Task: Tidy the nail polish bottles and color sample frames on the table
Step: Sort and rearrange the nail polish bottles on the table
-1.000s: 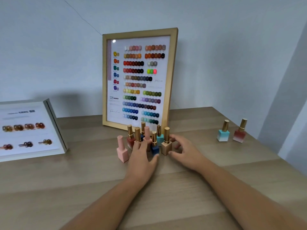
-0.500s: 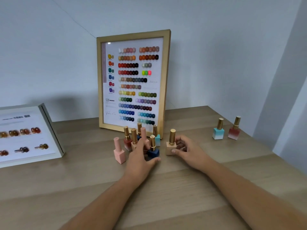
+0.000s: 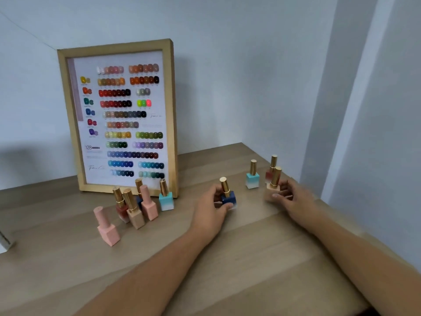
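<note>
A person's left hand [image 3: 210,210] grasps a dark blue bottle [image 3: 228,198] of nail polish, fingers and thumb curled round its base, on the wooden surface [image 3: 250,270] just right of the wooden sample frame [image 3: 172,115], which stands upright against the wall. Farther right of the frame, the right hand [image 3: 295,200] pinches the base of a beige bottle [image 3: 271,190]; the hand is blurred and its fingertips are hard to make out. A pale blue bottle [image 3: 252,180] stands between the two held bottles and a little behind them, clear of both hands. A red bottle [image 3: 269,175] behind the beige one is partly hidden by that bottle's gold cap. Directly before the frame's lower edge stands a tight group of five bottles [image 3: 149,207]; a dark one at its back is almost wholly covered by those in front, with little more than its gold cap showing. A lone pink bottle [image 3: 107,230] stands forward and left of the group. Well to the frame's left, a white frame [image 3: 5,244] is cut off at the picture's edge, leaving only a corner; its contents cannot be seen. The frame's small print is too soft to read.
</note>
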A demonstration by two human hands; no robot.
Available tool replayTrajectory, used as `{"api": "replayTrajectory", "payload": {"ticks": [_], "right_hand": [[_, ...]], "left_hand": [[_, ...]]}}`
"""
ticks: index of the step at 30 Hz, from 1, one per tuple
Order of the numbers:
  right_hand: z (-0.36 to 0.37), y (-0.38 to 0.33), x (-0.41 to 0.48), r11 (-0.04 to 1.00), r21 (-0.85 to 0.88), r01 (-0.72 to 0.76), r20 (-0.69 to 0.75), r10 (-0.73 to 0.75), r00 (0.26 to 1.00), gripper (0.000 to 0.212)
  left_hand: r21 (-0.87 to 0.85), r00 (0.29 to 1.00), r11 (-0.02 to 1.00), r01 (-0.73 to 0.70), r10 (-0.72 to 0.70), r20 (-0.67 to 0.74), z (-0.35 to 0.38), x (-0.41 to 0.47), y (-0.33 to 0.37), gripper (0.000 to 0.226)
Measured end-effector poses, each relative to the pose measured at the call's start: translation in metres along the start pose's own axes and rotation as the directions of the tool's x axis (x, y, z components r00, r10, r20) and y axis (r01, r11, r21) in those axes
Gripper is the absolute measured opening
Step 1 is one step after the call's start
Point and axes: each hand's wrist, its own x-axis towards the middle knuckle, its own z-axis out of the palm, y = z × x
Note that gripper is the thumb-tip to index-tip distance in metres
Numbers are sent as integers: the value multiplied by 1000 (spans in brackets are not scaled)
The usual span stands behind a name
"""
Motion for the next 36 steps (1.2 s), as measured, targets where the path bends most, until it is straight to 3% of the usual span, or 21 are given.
{"api": "replayTrajectory", "payload": {"ticks": [7, 18, 23, 26, 31, 33, 36], "right_hand": [[-11, 19, 15, 996, -24, -90, -148, 85, 985, 21], [-10, 16, 19, 981, -144, -129, -85, 118, 989, 25], [-10, 12, 15, 986, -81, -143, -116, 134, 984, 31], [-12, 11, 9, 993, -72, -93, -225, 74, 971, 36], [-13, 4, -18, 957, -286, 43, -388, -156, 908, 30], [-7, -9, -31, 923, -354, 154, -348, -283, 894, 28], [14, -34, -48, 872, -383, 304, -144, -382, 913, 28]], "left_hand": [[-24, 997, 999, -46, 48, 62, 65, 41, 17, 39], [10, 997, 998, -67, 67, 32, 79, 60, 13, 34], [-79, 1000, 997, -16, 18, 18, 72, 49, 16, 35], [-75, 999, 997, 3, -5, -33, 60, 35, 16, 33], [-23, 996, 1000, 15, -17, -84, 20, -1, 6, 28], [2, 992, 1000, 0, 0, -125, -4, -20, -1, 26], [69, 980, 996, -55, 67, -185, -41, -51, -12, 28]]}}
